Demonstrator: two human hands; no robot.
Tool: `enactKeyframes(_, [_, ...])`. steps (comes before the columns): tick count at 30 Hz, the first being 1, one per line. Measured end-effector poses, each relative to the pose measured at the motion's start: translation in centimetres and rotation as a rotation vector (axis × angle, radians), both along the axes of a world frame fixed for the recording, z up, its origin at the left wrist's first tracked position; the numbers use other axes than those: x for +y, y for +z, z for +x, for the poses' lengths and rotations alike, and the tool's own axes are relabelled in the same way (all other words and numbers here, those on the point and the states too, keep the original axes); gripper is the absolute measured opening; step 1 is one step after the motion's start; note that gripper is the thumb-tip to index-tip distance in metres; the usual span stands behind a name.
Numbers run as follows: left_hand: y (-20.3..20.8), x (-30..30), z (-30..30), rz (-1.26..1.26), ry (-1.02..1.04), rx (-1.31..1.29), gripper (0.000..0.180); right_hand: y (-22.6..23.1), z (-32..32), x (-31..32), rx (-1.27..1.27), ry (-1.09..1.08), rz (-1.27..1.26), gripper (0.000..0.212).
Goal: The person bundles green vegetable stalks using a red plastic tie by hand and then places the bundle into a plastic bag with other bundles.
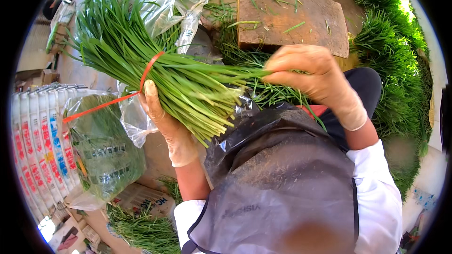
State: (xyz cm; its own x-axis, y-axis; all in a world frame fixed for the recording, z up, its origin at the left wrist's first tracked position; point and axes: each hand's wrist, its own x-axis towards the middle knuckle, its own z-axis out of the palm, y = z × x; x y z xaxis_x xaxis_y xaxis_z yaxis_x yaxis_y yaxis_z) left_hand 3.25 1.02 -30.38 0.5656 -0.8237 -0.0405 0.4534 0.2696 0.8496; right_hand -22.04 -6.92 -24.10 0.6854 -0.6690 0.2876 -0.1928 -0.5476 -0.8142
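Note:
My gloved left hand (162, 127) is wrapped round a thick bunch of garlic chives (125, 49), holding it tilted, with the pale cut ends toward me and the leafy tips at the upper left. A red tie (153, 67) circles the bunch near my left thumb, and its loose tail sticks out to the left. My gloved right hand (315, 73) is closed in a pinch on a few chive blades that stretch out sideways from the bunch's cut end. Loose chives (275, 95) lie beneath that hand, beside the dark apron (282, 183) over my lap.
A wooden block (296, 16) with chive scraps stands ahead. Bundled chives (391, 94) line the right side. At left are a filled clear bag (110, 148) and a white ribbed stack (42, 146). Another clear bag (172, 11) lies behind the bunch; more chives (146, 228) lie lower left.

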Motion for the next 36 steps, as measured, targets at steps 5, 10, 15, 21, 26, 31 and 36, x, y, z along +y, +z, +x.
enactKeyframes(5, [-0.8, -0.4, 0.7, -0.022, -0.014, -0.091, 0.052, -8.9, -10.6, -2.2, 0.64, 0.098, 0.342, 0.019])
enactKeyframes(10, [0.8, -0.3, -1.1, 0.002, 0.07, -0.157, 0.064, -6.0, -3.4, -2.7, 0.377, -0.228, 0.06, 0.035])
enactKeyframes(15, [0.1, -0.1, -3.1, -0.029, 0.015, -0.191, 0.059, 2.3, 7.7, -2.0, -0.087, -0.052, -0.364, 0.026])
enactKeyframes(21, [-0.8, 0.2, -3.7, -0.062, 0.017, -0.211, 0.067, 2.1, 10.6, -0.8, 0.14, -0.238, -0.452, 0.029])
enactKeyframes(26, [-1.3, -0.1, -4.1, -0.075, 0.001, -0.223, 0.067, 1.0, 10.2, -0.7, 0.104, -0.223, -0.112, 0.025])
enactKeyframes(31, [-1.2, -0.2, -4.0, -0.027, -0.034, -0.177, 0.065, 0.2, 9.7, -1.2, -0.043, -0.161, 0.037, 0.015])
enactKeyframes(36, [-1.2, -0.4, -3.9, -0.005, -0.028, -0.192, 0.063, -0.4, 9.7, -1.2, -0.137, -0.113, 0.096, 0.01])
